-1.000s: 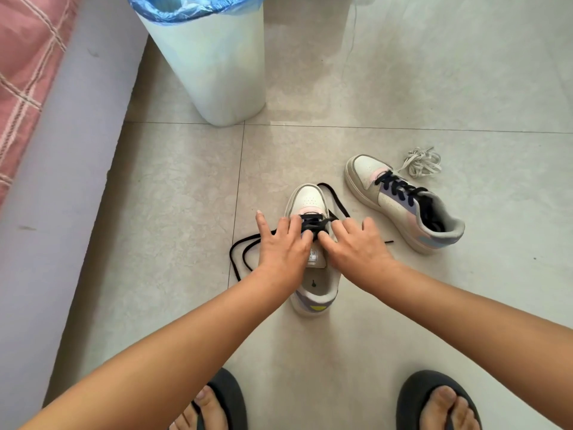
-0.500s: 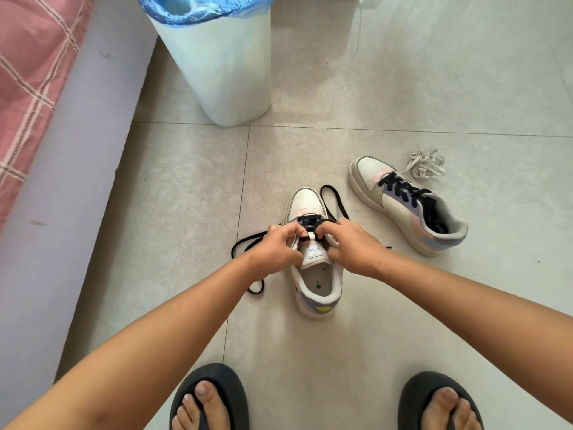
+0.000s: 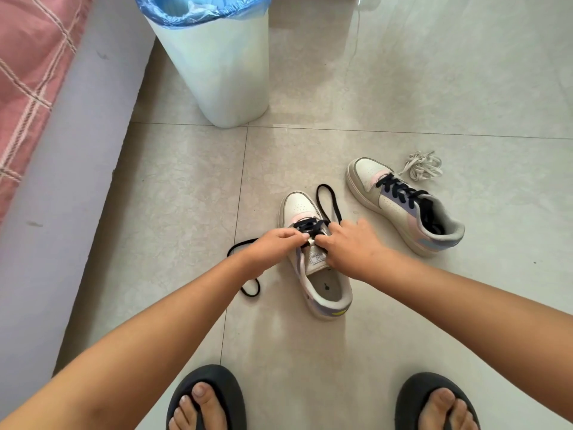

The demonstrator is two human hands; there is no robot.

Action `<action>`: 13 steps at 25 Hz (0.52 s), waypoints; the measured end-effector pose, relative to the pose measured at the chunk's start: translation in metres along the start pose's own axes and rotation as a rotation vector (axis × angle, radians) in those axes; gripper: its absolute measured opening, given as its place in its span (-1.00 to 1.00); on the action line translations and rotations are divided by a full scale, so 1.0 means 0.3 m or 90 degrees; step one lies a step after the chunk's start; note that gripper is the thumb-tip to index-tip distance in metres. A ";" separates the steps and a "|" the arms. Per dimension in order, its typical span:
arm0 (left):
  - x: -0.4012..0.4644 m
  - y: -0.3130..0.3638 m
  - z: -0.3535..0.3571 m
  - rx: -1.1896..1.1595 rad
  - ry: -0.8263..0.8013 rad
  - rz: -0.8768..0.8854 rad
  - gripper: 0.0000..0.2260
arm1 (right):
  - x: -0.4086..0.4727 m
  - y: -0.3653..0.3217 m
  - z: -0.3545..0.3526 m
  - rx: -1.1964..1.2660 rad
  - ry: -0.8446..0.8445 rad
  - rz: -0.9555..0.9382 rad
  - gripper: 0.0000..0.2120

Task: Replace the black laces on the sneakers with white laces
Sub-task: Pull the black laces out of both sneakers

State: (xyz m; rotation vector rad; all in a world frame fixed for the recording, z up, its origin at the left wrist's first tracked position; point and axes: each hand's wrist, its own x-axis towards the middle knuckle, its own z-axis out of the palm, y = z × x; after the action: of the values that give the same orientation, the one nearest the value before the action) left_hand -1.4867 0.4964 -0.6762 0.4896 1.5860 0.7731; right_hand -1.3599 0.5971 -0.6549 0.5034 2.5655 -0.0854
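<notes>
- The near sneaker (image 3: 313,259), a white low-top with pink and lilac panels, lies on the pale tiled floor (image 3: 186,197) straight ahead of you, toe pointing away and heel opening toward your feet. Its long axis runs roughly along your line of sight, leaning slightly left at the toe.
- Its flat black lace (image 3: 310,226) crosses only the eyelets nearest the toe. One loose end loops out past the toe on the right; the other trails across the floor to the left and passes under your left wrist.
- Your left hand (image 3: 273,243) has its fingers curled in, pinching at the lace crossing just above the tongue. Your right hand (image 3: 347,243) meets it from the other side, fingers curled down on the same crossing. Both sit equally close, so I judge that either can draw the next run out, pulling back toward you along the shoe.
- Exactly which strand each fingertip holds is hidden by the knuckles; I cannot tell whether the right hand grips lace or only steadies the tongue.
- The second matching sneaker (image 3: 403,206) lies well to the right, turned on a diagonal and fully laced in black.
- The bundle of white laces (image 3: 423,166) rests just beyond its toe, untouched.
- Farther out stand a white bin with a blue liner (image 3: 223,72) and, at left, a grey bed edge with pink checked cloth (image 3: 46,150).
- Your black slippers (image 3: 207,395) are cut off by the bottom edge.
</notes>
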 end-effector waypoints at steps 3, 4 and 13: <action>0.024 0.040 0.033 0.413 0.076 0.045 -0.66 | 0.003 0.020 0.011 0.314 -0.082 0.022 -0.76; 0.021 0.054 0.052 0.493 0.090 0.043 -0.67 | 0.003 0.029 0.017 0.433 -0.103 0.031 -0.81; 0.010 0.034 0.040 -0.375 0.091 -0.072 -0.63 | 0.005 0.059 0.041 1.366 -0.165 0.294 -0.44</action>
State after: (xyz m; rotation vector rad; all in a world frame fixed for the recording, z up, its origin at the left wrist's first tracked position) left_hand -1.4765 0.5079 -0.6715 -0.0837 1.4113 1.1515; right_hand -1.3487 0.6120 -0.6655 1.4593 1.0168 -2.4414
